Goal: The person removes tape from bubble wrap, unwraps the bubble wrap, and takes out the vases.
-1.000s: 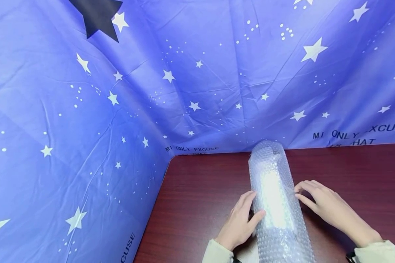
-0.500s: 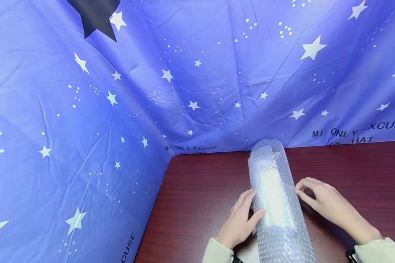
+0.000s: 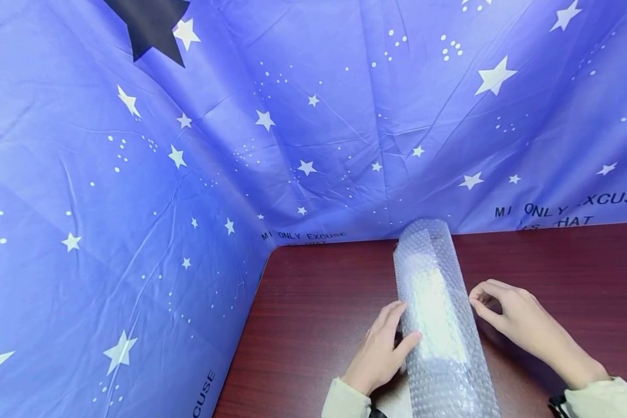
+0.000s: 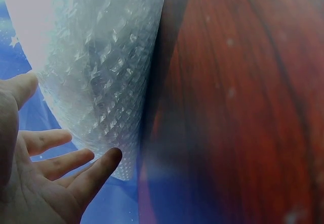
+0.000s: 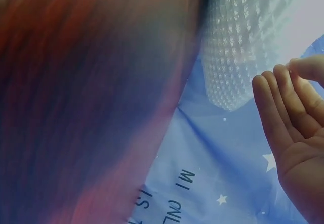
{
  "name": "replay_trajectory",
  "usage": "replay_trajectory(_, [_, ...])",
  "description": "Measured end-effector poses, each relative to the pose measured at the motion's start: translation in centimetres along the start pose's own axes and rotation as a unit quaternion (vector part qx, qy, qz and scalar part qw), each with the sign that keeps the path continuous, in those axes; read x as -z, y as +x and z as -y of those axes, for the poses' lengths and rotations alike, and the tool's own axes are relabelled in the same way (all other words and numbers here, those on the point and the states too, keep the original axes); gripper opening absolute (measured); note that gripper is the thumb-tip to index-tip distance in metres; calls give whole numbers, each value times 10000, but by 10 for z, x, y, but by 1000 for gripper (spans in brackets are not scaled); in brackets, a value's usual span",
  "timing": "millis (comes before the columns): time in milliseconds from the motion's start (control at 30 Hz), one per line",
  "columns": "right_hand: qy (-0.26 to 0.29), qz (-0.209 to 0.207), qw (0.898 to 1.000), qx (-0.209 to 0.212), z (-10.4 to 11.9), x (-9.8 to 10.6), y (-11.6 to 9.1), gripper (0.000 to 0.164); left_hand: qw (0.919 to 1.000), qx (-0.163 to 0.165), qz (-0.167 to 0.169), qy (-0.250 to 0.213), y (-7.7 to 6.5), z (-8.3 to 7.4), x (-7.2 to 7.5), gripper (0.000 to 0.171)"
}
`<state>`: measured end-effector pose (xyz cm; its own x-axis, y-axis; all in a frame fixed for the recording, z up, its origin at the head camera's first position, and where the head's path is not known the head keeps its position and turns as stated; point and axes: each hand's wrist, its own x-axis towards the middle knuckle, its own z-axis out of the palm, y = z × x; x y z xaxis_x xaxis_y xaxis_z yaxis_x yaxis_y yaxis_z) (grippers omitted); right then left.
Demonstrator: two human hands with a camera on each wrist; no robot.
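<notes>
Bubble-wrap roll (image 3: 439, 325), lower right | left hand (image 3: 377, 352): grip loose, fingers against it | right hand (image 3: 517, 319): grip pinching, seemingly its edge | uneven tug could roll it

On the tabletop (image 3: 303, 302), the bubble-wrap roll (image 3: 441, 354) lies lengthwise, its far end toward 12 o'clock, by the cloth backdrop (image 3: 345, 133). The left hand (image 3: 378, 351) touches its 9 o'clock side, the right hand (image 3: 522, 322) its 3 o'clock edge. Backdrop also borders the tabletop at 9 o'clock.
</notes>
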<state>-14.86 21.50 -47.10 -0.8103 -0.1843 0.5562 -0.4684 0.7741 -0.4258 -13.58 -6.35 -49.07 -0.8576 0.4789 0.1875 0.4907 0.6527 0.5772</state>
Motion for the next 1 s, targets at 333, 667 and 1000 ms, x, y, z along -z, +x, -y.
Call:
replay_trajectory(333, [183, -94, 9998, -24, 7, 5, 1, 26, 10000, 16, 3, -5, 0, -1, 0, 60])
replay_trajectory(667, [362, -189, 9991, 121, 17, 8, 4, 25, 10000, 82, 7, -49, 0, -1, 1, 60])
replay_trajectory(1000, [1077, -173, 9932, 411, 27, 11, 9, 17, 10000, 24, -5, 30, -1, -1, 1, 60])
